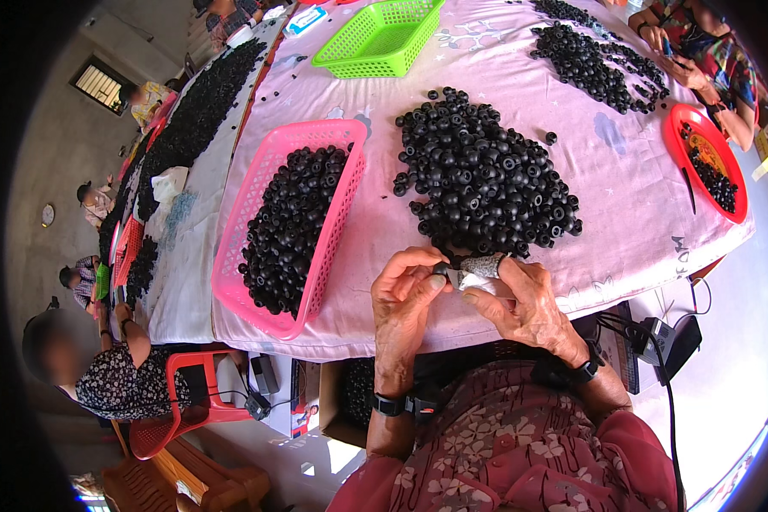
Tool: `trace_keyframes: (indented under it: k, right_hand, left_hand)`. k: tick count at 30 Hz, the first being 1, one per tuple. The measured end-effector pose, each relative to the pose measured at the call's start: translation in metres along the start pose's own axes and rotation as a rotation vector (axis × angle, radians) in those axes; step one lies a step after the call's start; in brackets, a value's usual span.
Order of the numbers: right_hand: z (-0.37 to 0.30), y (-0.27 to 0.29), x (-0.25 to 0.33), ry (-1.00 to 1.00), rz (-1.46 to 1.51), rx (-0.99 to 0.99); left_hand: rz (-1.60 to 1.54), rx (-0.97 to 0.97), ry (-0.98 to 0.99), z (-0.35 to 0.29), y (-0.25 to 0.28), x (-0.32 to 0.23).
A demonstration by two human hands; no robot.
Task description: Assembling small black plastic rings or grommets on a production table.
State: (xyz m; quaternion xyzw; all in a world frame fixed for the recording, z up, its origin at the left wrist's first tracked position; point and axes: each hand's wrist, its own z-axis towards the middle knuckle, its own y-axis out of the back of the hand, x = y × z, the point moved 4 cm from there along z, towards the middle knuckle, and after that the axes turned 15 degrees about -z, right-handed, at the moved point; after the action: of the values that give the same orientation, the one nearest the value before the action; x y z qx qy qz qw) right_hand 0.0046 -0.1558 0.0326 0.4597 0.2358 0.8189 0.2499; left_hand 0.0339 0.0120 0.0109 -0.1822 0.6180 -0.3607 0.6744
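My left hand [405, 294] pinches a small round black rubber ring [440, 268] between thumb and fingers. Close against it, my right hand [529, 305] is closed on a short tool wrapped in white material [480, 277], with a narrow tip pointing at the ring. Whether that tip touches the ring is too small to tell. Grey speckled wrapping covers a finger of my right hand. Just beyond both hands lies a large heap of black rubber rings [486, 175] on the pink cloth. To the left, a pink basket [230, 264] holds many more such pieces.
A green basket [382, 43] stands at the far side of the pink cloth [375, 196]. At the right, a red tray [672, 136] holds black pieces beside another person's hands [700, 77]. Another heap [589, 68] lies far right. A red chair [172, 401] and seated person are left.
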Motion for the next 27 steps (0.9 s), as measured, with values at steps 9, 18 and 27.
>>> trace_keyframes:
  k: [9,18,27]
  right_hand:
    - [0.001,0.001,0.002,0.021,0.000,-0.014]
    - [0.000,0.000,-0.012,-0.102,0.127,-0.102]
    - [-0.003,-0.003,-0.011,-0.061,0.095,-0.117]
  left_hand:
    - [0.023,-0.007,-0.004,-0.001,-0.001,-0.001]
    - [0.093,0.028,-0.115,-0.008,-0.004,-0.001]
    - [0.031,-0.046,-0.100,-0.004,-0.001,-0.002]
